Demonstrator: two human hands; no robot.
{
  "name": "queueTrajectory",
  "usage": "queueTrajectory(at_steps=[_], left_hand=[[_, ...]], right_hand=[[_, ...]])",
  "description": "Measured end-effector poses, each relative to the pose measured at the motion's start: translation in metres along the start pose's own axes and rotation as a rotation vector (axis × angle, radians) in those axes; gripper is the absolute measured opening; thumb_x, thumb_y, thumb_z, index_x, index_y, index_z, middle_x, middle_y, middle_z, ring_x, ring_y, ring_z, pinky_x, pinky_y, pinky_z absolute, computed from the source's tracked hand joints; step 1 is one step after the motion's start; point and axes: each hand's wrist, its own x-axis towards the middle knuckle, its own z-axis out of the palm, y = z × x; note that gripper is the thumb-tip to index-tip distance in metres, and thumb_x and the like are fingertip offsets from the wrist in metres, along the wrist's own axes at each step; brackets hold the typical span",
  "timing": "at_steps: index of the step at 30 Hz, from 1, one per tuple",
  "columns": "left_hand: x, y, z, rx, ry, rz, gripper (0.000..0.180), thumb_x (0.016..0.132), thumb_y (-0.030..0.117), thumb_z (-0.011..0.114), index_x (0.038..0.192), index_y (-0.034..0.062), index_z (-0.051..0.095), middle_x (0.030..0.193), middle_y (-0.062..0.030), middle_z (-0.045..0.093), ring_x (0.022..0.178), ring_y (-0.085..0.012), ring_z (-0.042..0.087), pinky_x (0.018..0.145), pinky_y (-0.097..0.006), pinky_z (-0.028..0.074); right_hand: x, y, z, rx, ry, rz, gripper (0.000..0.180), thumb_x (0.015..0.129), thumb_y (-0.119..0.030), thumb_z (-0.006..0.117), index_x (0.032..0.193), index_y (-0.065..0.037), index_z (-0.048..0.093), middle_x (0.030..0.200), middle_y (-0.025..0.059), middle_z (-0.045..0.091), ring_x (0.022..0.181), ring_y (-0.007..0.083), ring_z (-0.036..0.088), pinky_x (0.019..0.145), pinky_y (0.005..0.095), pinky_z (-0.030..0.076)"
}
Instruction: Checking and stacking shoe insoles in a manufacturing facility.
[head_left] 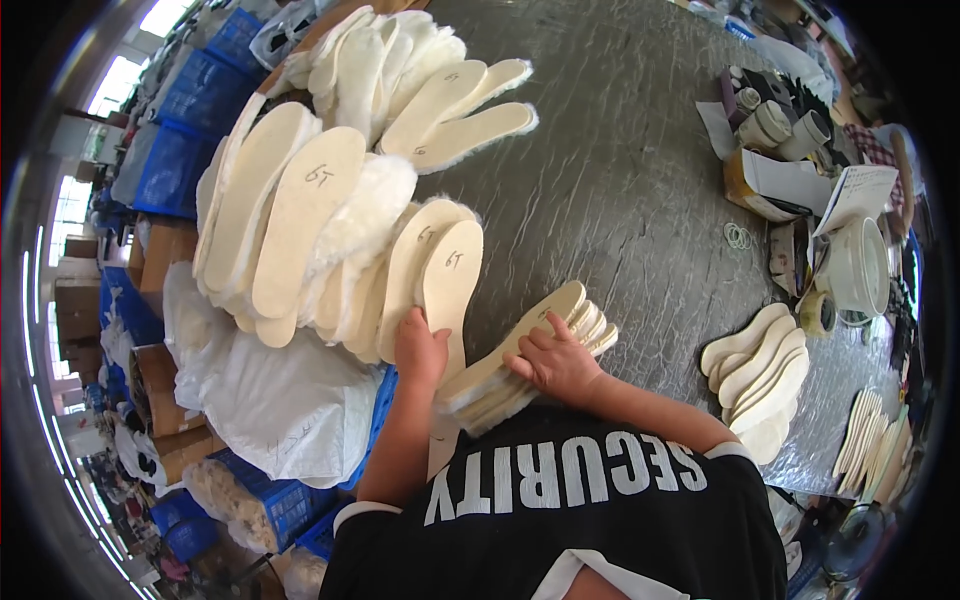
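My left hand (424,346) is closed on the lower part of a cream shoe insole (455,262), thumb on its smooth, hand-marked face. That insole overlaps another one at the front of a leaning row. Close by on the right, a stack of fleece-backed insoles (490,372) lies slanted against the front of my shirt. My right hand (557,356) rests over this stack and holds it, index finger stretched and the other fingers bent. Larger insoles (310,195) with white fluffy undersides are piled left of my left hand. Fingers under the insoles are hidden.
A dark, wrinkled table covering (610,160) spreads beneath. More fleece insoles (440,105) lie at the far left, another insole pile (760,370) at right. Tape rolls, tubs and a box (765,180) stand far right. A white sack (290,400) and blue crates (165,165) flank the left edge.
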Motion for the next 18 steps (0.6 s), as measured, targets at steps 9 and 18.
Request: queueTrajectory(at_steps=[9, 18], left_hand=[[0.020, 0.014, -0.016, -0.941, -0.658, -0.114, 0.031, 0.094, 0.006, 0.057, 0.125, -0.0001, 0.059, 0.110, -0.0079, 0.068, 0.097, -0.0134, 0.062, 0.086, -0.027, 0.049], [0.018, 0.033, -0.006, -0.651, -1.012, 0.121, 0.027, 0.092, 0.014, 0.059, 0.116, 0.0029, 0.066, 0.107, -0.0093, 0.068, 0.097, -0.0176, 0.063, 0.088, -0.030, 0.048]], right_hand=[[0.004, 0.001, -0.010, -0.006, -0.107, 0.006, 0.018, 0.084, -0.023, 0.054, 0.101, -0.018, 0.057, 0.111, 0.0037, 0.055, 0.111, 0.0214, 0.051, 0.100, 0.0428, 0.034], [0.005, 0.004, -0.006, -0.036, -0.128, -0.002, 0.040, 0.089, -0.026, 0.049, 0.129, -0.021, 0.048, 0.144, 0.0091, 0.042, 0.142, 0.0273, 0.028, 0.117, 0.0561, 0.011]])
